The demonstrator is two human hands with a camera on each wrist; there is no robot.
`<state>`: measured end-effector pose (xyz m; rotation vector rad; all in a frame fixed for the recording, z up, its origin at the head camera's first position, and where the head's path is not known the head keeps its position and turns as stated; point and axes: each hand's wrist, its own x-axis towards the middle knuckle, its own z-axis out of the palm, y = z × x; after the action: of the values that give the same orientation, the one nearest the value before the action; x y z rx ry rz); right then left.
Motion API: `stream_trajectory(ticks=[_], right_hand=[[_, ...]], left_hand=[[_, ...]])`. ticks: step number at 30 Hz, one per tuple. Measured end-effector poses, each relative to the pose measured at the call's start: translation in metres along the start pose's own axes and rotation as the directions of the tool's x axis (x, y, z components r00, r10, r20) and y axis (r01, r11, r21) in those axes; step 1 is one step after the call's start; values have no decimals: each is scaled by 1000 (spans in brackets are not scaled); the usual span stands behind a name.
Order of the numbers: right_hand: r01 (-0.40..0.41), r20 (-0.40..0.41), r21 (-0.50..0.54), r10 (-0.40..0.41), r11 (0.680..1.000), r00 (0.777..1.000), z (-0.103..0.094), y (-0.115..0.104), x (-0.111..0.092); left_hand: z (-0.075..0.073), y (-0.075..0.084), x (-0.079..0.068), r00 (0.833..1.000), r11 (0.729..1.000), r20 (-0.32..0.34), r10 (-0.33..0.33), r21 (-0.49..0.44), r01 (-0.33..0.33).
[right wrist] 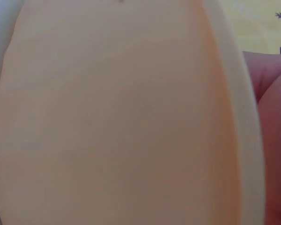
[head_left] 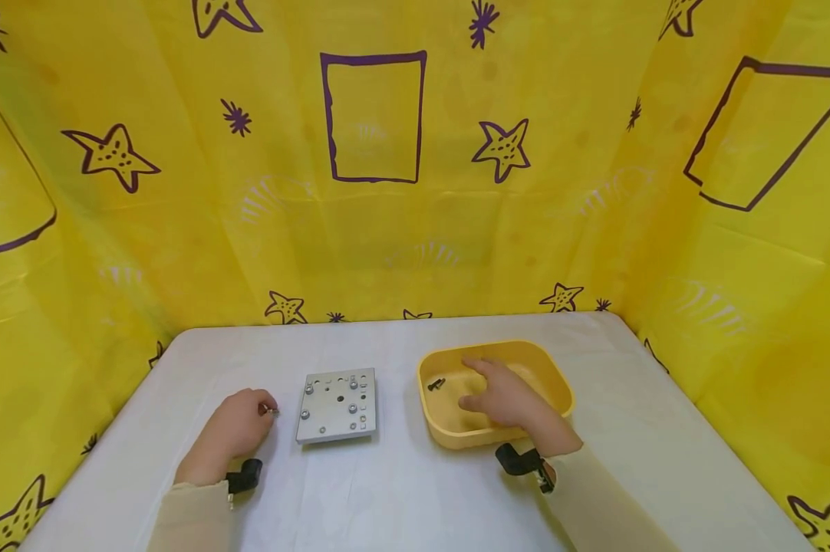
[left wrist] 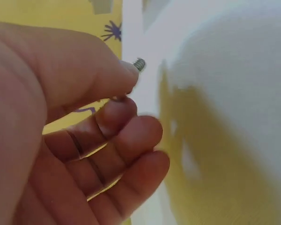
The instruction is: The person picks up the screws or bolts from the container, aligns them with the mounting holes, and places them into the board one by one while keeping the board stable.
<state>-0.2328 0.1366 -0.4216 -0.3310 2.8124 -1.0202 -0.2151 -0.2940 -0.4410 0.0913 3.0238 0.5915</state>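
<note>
Between thumb and fingertip, my left hand [head_left: 238,424] pinches a small screw [left wrist: 139,64]; its threaded end sticks out past the thumb in the left wrist view. To the right of that hand lies a square metal plate [head_left: 328,431] with several holes and several screws seated in it. My right hand [head_left: 505,395] reaches over the near right rim into a yellow tray [head_left: 459,439], thumb and index finger spread apart with nothing between them. A few dark screws [head_left: 436,384] lie at the tray's left side. In the right wrist view the tray wall [right wrist: 131,117] hides most of the hand.
The white table [head_left: 387,506] carries the plate and the tray. Yellow patterned curtains [head_left: 415,230] stand close behind the table and along both sides. Black wrist mounts [head_left: 245,477] sit at both sleeve cuffs.
</note>
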Motion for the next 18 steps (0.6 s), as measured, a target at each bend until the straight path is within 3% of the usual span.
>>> stream_trajectory(ticks=[6,12,18], right_hand=[[1,50,2,-2,1000,999,1,4,2],[-43,73,30,40,999,997,-1,6,3],[-55,81,31,52,998,995,0,6,3]], left_hand=[[-4,-4,-3,997,995,-60,49,-81,-54],[-7,-5,-3,994,976,-109,-9,-218,-15],[-11,-2,-2,971,944,-230,-67,-331,-13]])
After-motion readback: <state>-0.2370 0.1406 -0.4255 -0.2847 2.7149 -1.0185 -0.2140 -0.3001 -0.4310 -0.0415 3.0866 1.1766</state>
